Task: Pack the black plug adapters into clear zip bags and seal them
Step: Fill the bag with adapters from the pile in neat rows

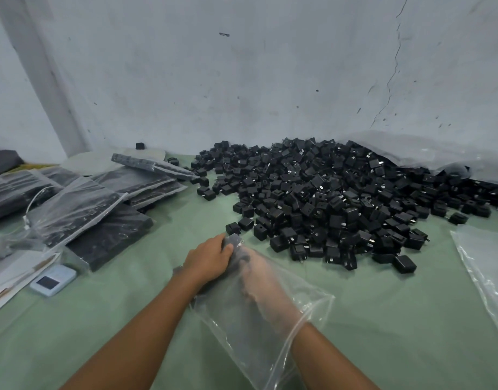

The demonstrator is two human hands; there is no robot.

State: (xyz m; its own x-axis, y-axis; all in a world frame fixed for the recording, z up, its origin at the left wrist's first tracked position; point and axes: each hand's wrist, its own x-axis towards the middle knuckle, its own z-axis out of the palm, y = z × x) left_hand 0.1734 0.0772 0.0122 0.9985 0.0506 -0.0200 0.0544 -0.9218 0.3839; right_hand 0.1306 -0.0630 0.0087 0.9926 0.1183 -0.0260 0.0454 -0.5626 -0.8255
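Your left hand (pixel 211 260) grips the zip bag (pixel 242 350) at its far end, your right hand (pixel 260 277) is wrist-deep inside, grip unreadable, and the adapter pile (pixel 326 198) lies just ahead-right, nearer that right hand.

A small packing workshop: a heap of loose black plug adapters (pixel 326 198) sprawls across a table spread with green cloth (pixel 129 319). Filled zip bags (pixel 81 209) lie stacked beside it, and crumpled clear plastic sheeting (pixel 428 153) slumps against a bare, cracked, stained wall (pixel 242 80).
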